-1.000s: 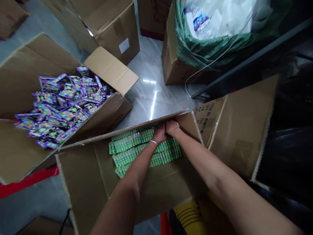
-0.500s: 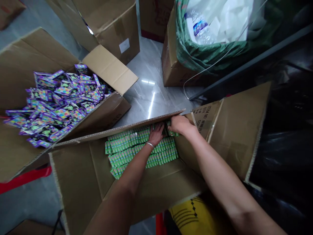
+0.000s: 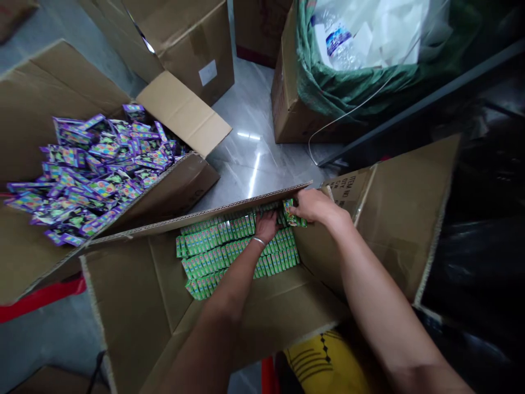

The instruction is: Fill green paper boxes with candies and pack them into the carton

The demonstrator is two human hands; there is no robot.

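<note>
Several rows of small green packets (image 3: 205, 239) stand packed side by side in an open cardboard box (image 3: 135, 290) in front of me. My left hand (image 3: 266, 227), with a bangle at its wrist, rests on the back rows near their right end. Its fingers stretch out over the packets, and the tips are partly hidden. At the right end of the box, my right hand (image 3: 315, 204) is closed around a green packet (image 3: 290, 210), just inside the back flap. Whether it holds more than one packet I cannot tell.
On the left, another open carton (image 3: 45, 98) holds a heap of purple packets (image 3: 102, 169). Behind stands a carton with a white label (image 3: 208, 73). A green bag (image 3: 314, 87) lines a box with a plastic bottle (image 3: 339, 41) and white scraps. Loose wire hangs nearby.
My right hand has shifted slightly right, and the green packet in it now shows more clearly. My left hand has moved a little to the right along the rows.
</note>
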